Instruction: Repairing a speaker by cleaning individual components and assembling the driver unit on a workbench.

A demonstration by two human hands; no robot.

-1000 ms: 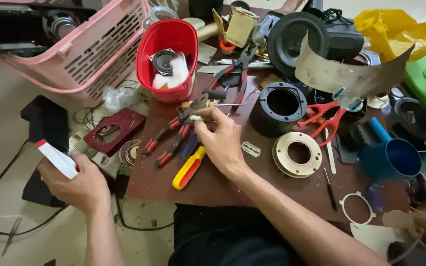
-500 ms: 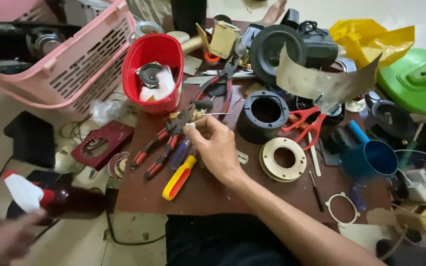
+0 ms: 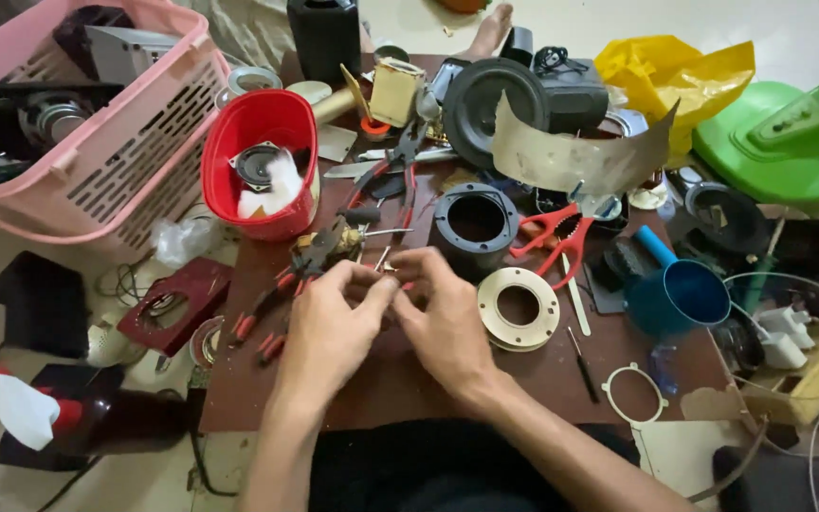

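Note:
Both of my hands meet over the brown board (image 3: 409,389) at its middle. My left hand (image 3: 334,327) and my right hand (image 3: 443,322) touch fingertips and pinch a small metal part (image 3: 386,273) between them; the part is mostly hidden by the fingers. Red-handled pliers (image 3: 282,284) lie just left of my left hand. Beside my right hand sit a black ring housing (image 3: 476,223) and a flat cream ring (image 3: 518,308). A dark bottle with a white cap (image 3: 30,412) lies on the floor at lower left, away from both hands.
A pink basket (image 3: 97,142) stands at the far left. Beside it a red bowl (image 3: 258,161) holds a small speaker. Red scissors (image 3: 556,237), a blue cup (image 3: 680,294), a small screwdriver (image 3: 580,356), a yellow bag (image 3: 675,76) and a green plastic shell (image 3: 789,142) crowd the right.
My left hand has let go of the white-capped bottle, now on the floor, and come up to the board to join my right hand on the small part.

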